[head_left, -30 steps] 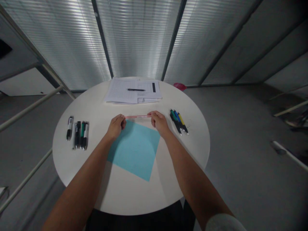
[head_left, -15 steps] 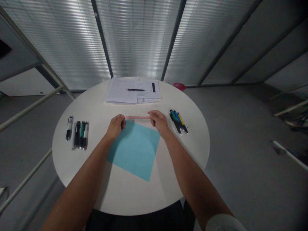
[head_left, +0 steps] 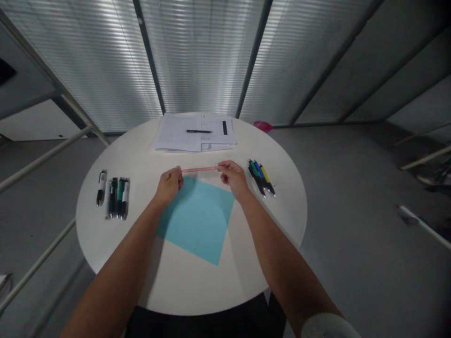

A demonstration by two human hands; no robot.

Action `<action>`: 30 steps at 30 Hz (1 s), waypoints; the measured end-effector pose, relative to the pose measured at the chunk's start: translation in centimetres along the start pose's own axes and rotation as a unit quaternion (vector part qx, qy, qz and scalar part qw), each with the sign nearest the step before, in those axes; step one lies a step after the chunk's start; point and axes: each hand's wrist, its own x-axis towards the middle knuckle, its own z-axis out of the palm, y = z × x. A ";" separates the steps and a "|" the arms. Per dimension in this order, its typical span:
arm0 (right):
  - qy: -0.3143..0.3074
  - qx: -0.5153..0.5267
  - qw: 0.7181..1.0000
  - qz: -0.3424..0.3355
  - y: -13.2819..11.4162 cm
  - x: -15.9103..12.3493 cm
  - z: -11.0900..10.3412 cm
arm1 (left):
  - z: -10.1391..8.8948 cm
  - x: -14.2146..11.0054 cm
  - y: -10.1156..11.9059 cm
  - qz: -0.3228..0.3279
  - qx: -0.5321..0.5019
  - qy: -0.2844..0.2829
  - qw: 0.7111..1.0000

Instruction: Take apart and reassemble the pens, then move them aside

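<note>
Our left hand (head_left: 169, 185) and right hand (head_left: 234, 179) grip a slim pink rod (head_left: 199, 169) by its ends, fingers (head_left: 225, 166) curled closed on it (which keeps it level) just past the blue paper square (head_left: 195, 220) on the bench (head_left: 211, 286).

Dim overall; bright light comes thru slatted blinds (head_left: 200, 56) at top, w/ glare on the slats. Soft shadows on white table (head_left: 282, 220). Wide-angle bend at edges, dark corners, grainy floor (head_left: 352, 263).

Pens (head_left: 261, 177) just beside the right hand (head_left: 234, 180) block its outward path; stacked papers (head_left: 178, 134) lie farther ahead.
</note>
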 end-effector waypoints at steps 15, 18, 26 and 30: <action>-0.007 0.011 1.000 -0.005 0.4 0.2 -0.2 | -0.1 0.0 -0.1 0.004 -0.020 -0.006 1.000; 0.000 0.006 1.000 -0.003 0.3 0.2 -0.1 | -0.2 0.0 0.0 0.006 -0.018 -0.009 1.000; -0.023 -0.078 0.997 -0.012 0.3 0.1 0.2 | -0.1 -0.2 0.7 0.007 -0.001 -0.007 1.000; -0.014 -0.050 0.999 -0.015 0.4 0.2 0.2 | -0.1 -0.1 0.4 0.001 -0.031 0.005 1.000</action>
